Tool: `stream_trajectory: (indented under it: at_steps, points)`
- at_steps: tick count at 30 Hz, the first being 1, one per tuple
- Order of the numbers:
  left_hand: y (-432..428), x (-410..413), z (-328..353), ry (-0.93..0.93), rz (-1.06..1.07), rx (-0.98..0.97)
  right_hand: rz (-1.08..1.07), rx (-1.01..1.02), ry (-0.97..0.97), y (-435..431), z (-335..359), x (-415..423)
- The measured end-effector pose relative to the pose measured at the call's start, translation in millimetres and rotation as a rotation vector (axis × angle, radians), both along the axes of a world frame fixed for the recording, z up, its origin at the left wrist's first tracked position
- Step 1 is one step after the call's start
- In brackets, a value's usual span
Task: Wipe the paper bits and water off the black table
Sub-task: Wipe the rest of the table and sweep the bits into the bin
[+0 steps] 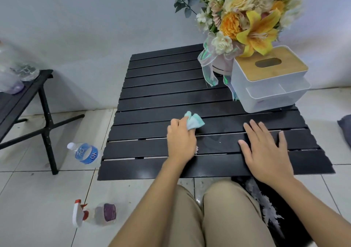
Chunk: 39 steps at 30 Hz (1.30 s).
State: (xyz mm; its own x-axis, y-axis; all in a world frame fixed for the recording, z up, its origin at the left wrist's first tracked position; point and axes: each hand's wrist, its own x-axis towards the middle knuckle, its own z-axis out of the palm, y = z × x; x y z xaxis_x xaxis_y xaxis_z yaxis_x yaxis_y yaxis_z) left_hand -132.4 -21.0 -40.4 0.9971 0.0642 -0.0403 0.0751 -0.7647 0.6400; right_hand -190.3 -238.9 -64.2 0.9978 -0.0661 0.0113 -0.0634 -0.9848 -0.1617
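Gripping the bunched pale-blue cloth (195, 122), the left hand (180, 140) sits near the middle of the black slatted surface (161, 87). Its fingers curl round the lower part of the wad, and loose folds stick out beyond them. The right hand (266, 153) lies flat on the slats well to the right, with its fingers (252, 131) straight, spread and holding nothing. It probably steadies the surface.

Handling notes:
- The cloth appears soft, light and limp. It should mould to the slats and soak up liquid. Hold it at the bunched centre so that a broad pad faces down.
- A faint wet sheen (214, 137) lies on the slats between the two hands. The slats look hard and smooth, so they are likely slippery here.
- One small pale paper scrap (197, 149) shows at the edge of the left hand, just beside a slat gap. Wet paper probably tears and smears. Sweeping along the slats rather than across them should keep bits out of the gaps.
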Motion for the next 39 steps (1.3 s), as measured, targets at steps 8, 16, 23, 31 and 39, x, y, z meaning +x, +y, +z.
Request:
stream_trajectory:
  at_steps: [8, 16, 23, 31, 39]
  points:
    - [84.3, -35.6, 1.9, -0.036, 0.468, -0.090, 0.008, -0.008, -0.030, 0.7, -2.5, 0.6]
    - [-76.7, -46.7, 5.6, 0.168, 0.343, -0.077, 0.027, 0.053, -0.022, 0.4, -1.3, 2.1]
    - [23.1, -16.2, 22.9, -0.025, 0.311, -0.397, -0.190, 0.239, -0.111, -46.7, 14.6, -4.1]
    - [-32.2, -3.2, -6.4, -0.037, 0.383, 0.353, -0.224, 0.029, -0.036, -51.6, -3.7, -11.9]
    - [-86.5, 1.5, 38.4, 0.231, -0.431, -0.316, -0.213, 0.228, -0.044, -71.8, 7.6, -15.3]
